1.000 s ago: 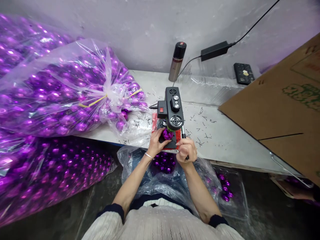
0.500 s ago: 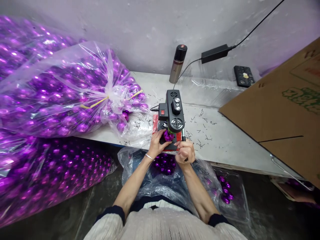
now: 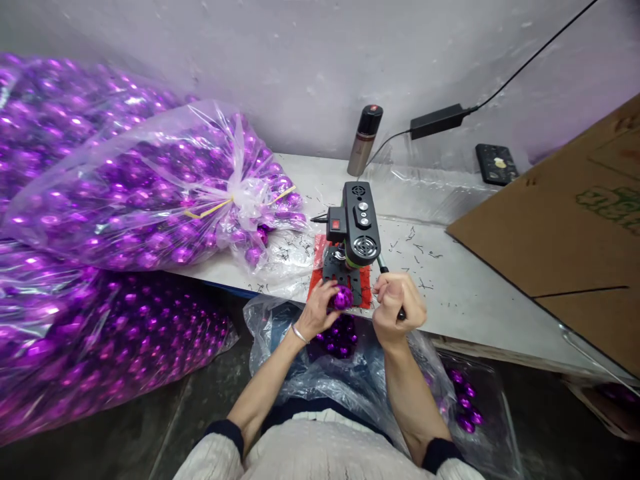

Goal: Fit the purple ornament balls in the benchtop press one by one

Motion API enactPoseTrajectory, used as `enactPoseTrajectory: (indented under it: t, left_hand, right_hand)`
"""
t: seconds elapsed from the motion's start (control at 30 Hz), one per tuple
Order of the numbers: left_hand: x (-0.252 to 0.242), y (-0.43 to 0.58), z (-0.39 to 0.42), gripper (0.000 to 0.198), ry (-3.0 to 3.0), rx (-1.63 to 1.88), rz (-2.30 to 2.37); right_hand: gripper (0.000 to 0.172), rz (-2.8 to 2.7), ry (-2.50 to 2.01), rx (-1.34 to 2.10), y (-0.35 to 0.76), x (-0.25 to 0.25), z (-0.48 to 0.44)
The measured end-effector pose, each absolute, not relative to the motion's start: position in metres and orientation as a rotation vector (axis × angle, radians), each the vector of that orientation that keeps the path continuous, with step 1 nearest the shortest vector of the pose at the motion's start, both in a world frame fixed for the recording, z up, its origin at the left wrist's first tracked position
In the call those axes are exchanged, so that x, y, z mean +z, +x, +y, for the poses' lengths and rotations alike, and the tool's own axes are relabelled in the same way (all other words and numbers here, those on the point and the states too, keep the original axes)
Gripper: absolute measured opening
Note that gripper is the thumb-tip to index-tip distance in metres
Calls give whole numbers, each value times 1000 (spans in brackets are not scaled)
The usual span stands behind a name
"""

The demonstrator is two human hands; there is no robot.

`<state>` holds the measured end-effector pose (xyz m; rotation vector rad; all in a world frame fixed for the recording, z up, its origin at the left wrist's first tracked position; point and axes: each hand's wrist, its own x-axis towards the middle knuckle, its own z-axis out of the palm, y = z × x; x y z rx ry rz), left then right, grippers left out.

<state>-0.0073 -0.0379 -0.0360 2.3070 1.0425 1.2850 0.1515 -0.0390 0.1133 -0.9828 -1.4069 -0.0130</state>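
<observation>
A small black bench machine (image 3: 356,227) with a red switch stands on a red mat (image 3: 317,280) at the table's near edge. My left hand (image 3: 320,309) is closed around a shiny purple ball (image 3: 343,297), holding it at the front of the machine's black base plate. My right hand (image 3: 398,300) is wrapped in a fist around the machine's black lever handle (image 3: 389,283), just right of the base. An open clear bag with more purple balls (image 3: 337,337) lies in my lap below both hands.
A large tied clear bag of purple balls (image 3: 150,193) lies on the white table (image 3: 450,287) at left, with more bags (image 3: 100,340) below it. A metal bottle (image 3: 365,139), a power adapter (image 3: 439,120) and a black device (image 3: 496,164) sit at the back. A cardboard sheet (image 3: 565,227) leans at right.
My left hand drew the purple ball out from under the machine head toward the base's front edge. My right fist on the lever handle shifted right and up.
</observation>
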Motion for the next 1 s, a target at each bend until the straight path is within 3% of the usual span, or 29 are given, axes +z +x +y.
enactPoseTrajectory:
  t: [0.13,0.17,0.23,0.3,0.37,0.53,0.7,0.87,1.0]
  left_hand:
    - [-39,-23,-61,113,2484,1171,923]
    - [-38,-27,-58,117,2493,1166,938]
    - [-32,-36,-36,100,2431,1186,1100]
    - [-22,-45,5,67,2242,1216,1428]
    - [-8,-53,56,52,1977,1250,1748]
    - [29,-63,157,50,1741,1098,1948]
    - [44,-56,170,37,1792,874,1892]
    - [42,-50,164,20,1388,1100,1795]
    - [40,-46,175,25,1094,1154,1848]
  right_hand:
    - [32,-1418,-953,-41,153,97,-41]
    - [32,-1423,-950,-42,154,94,-41]
    - [32,-1433,-948,-45,154,91,-40]
    - [32,-1437,-948,-47,155,90,-40]
    - [31,-1434,-947,-47,155,90,-39]
    - [30,-1448,-926,-51,155,86,-39]
    - [29,-1438,-942,-55,155,82,-40]
    - [29,-1421,-941,-57,154,81,-39]
    - [29,-1448,-950,-51,155,81,-39]
